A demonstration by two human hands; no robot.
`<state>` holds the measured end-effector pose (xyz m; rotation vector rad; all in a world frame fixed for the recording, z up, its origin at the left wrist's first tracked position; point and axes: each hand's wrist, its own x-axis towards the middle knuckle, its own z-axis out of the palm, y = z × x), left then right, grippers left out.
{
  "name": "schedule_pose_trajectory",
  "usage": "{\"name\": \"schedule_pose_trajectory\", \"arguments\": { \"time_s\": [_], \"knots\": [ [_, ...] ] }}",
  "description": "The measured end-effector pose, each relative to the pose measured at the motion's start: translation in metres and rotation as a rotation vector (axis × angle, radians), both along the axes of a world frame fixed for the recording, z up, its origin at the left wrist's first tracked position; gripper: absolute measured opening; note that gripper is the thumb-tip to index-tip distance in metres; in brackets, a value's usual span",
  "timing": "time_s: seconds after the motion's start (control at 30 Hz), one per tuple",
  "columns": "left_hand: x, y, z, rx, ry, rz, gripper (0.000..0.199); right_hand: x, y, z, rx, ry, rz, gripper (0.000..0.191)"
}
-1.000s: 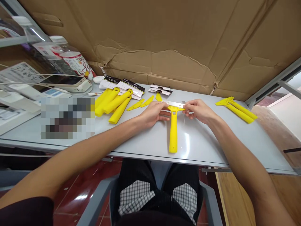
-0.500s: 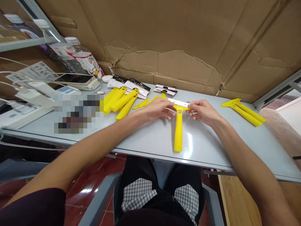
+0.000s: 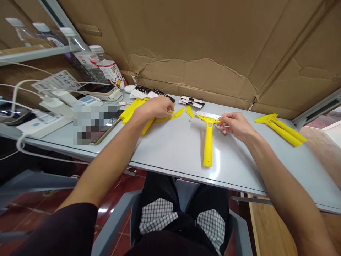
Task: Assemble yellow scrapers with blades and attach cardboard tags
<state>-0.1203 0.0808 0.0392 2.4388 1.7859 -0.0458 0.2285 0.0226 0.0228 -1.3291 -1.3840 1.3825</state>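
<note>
A yellow T-shaped scraper handle (image 3: 208, 144) points toward me, with a pale metal blade (image 3: 207, 115) lying along its head. My right hand (image 3: 234, 124) pinches the right end of that head. My left hand (image 3: 160, 106) is over the flat yellow pieces (image 3: 178, 113) left of centre, fingers curled down; whether it grips one cannot be made out. Beneath and left of its wrist lie several yellow handles (image 3: 130, 111). Another small yellow piece (image 3: 189, 111) rests by the black and white packets (image 3: 191, 101). A tiny screw-like bit (image 3: 190, 120) is near the blade.
At the right lie two yellow handles (image 3: 285, 131). On the left are plastic bottles (image 3: 108, 69), a phone (image 3: 98, 88) on a white box, a power strip (image 3: 45, 124) with white cables, and a partly blurred dark item. A cardboard wall (image 3: 186, 78) stands behind the table.
My left hand has let go of the blade and scraper head and moved left to the flat yellow pieces. My right hand still holds the head's right end. The view has shifted slightly.
</note>
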Motion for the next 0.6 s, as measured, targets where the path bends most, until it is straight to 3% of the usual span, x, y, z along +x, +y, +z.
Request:
{"name": "schedule_pose_trajectory", "arguments": {
  "time_s": [0.4, 0.6],
  "knots": [
    [-0.006, -0.004, -0.003, -0.052, -0.237, 0.089, 0.034, 0.006, 0.005, -0.007, 0.004, -0.007, 0.032, 0.021],
    [-0.004, -0.009, -0.002, -0.079, -0.177, 0.057, 0.044, 0.004, 0.003, -0.004, -0.007, -0.003, 0.022, 0.018]
  ]
}}
